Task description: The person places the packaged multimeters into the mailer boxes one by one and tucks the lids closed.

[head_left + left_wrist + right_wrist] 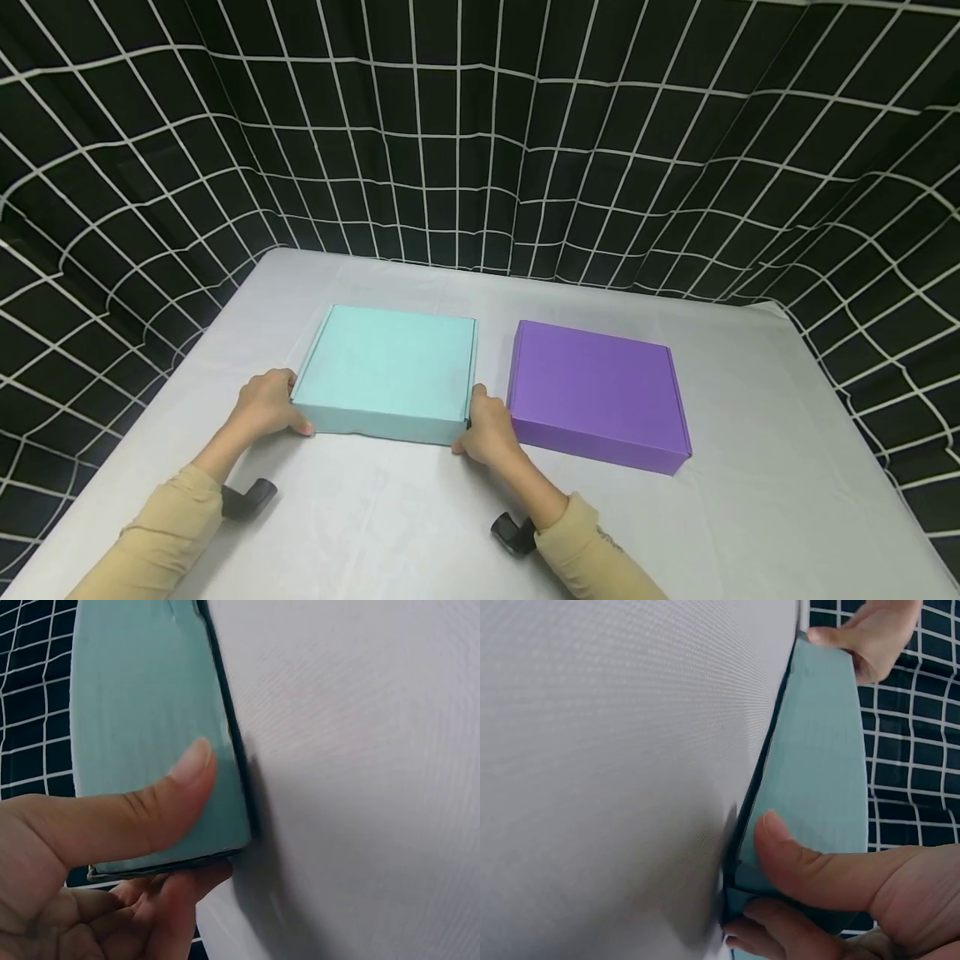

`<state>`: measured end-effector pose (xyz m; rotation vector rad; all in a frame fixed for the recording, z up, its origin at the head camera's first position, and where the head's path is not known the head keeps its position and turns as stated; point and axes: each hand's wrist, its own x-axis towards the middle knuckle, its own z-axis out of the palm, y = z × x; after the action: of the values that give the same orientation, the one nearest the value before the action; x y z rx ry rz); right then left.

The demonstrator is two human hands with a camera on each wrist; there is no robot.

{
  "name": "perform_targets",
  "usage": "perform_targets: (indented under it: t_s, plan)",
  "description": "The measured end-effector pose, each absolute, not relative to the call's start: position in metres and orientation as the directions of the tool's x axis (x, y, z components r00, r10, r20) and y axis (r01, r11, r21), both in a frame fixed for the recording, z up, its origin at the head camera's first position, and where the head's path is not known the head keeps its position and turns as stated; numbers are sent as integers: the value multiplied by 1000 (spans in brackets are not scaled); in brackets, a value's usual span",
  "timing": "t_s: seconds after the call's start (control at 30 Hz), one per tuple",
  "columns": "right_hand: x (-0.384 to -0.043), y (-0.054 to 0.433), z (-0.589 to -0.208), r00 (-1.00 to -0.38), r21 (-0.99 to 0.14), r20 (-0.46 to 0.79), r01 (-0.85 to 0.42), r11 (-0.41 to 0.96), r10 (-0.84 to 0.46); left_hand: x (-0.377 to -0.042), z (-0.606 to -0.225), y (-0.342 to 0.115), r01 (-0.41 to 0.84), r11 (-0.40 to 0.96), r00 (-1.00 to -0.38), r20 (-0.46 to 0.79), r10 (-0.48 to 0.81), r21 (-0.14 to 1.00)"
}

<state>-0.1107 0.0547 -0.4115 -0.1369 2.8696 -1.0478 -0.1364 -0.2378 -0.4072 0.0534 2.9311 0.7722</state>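
Note:
A flat mint-green cardboard box (390,358) with a closed lid lies on the white table, left of centre. My left hand (266,406) grips its near left corner. In the left wrist view the thumb (184,776) presses the box's front face, and the other fingers curl against its side. At the near right corner my right hand (489,427) holds the box the same way, its thumb (780,844) on the front face. A dark shadow line runs along the box's lower edge; whether it is slightly raised I cannot tell.
A closed purple cardboard box (600,392) lies just right of the mint-green one, close beside my right hand. White cloth covers the table (360,517). Black curtains with a white grid (465,150) hang behind and on both sides.

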Motion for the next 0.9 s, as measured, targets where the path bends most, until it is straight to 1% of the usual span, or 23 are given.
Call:
perform_targets:
  t_s: [0.13, 0.27, 0.37, 0.73, 0.9]
  plan:
    - [-109, 50, -413, -996, -581, 12, -79, 810, -89, -137, -406, -235, 4, 876, -995, -82, 49, 482]
    - [-106, 45, -415, -992, -509, 86, -127, 851, -96, -135, -404, -233, -15, 880, -997, -76, 23, 475]
    - [-104, 44, -416, -987, -485, 122, -155, 860, -109, -134, -404, -232, -27, 881, -997, -73, 9, 472]
    - [-103, 43, -412, -985, -486, 120, -168, 858, -124, -133, -403, -231, -27, 877, -999, -50, -3, 481]
    - [-105, 43, -411, -983, -483, 115, -180, 857, -142, -137, -404, -232, -25, 878, -998, -65, 7, 479]
